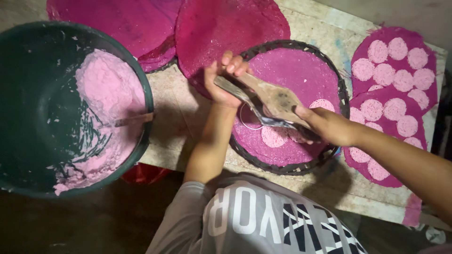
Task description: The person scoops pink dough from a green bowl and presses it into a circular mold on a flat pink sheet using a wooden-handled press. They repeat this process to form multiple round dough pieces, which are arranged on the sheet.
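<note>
A flat wooden paddle (275,96) and a metal spoon (268,120) cross above a round woven tray (287,168) lined with magenta cloth, held over it so that what drops lands on the cloth. The left hand (225,77) has its fingers closed round the upper ends of the paddle and the spoon's handle. The right hand (327,124) reaches in from the right, fingers curled at the lower end of the paddle; the grip itself is partly hidden, so which tool it holds is hard to tell. Beneath the tools, pale pink dough discs (274,136) lie flat on the tray's cloth, and a thin metal ring (249,117) rests beside them, seemingly a mould for their shape.

To the right, two more magenta cloths (372,141) on the surface (179,108) carry rows of pink discs, spaced so none touch. At far left a large dark green basin (28,94) holds a heap of pink dough (110,89), with a stick (134,120) resting on its rim, within reach of the tray. Bare magenta cloths (226,28) lie stacked at the top. A grey printed shirt fills the bottom edge.
</note>
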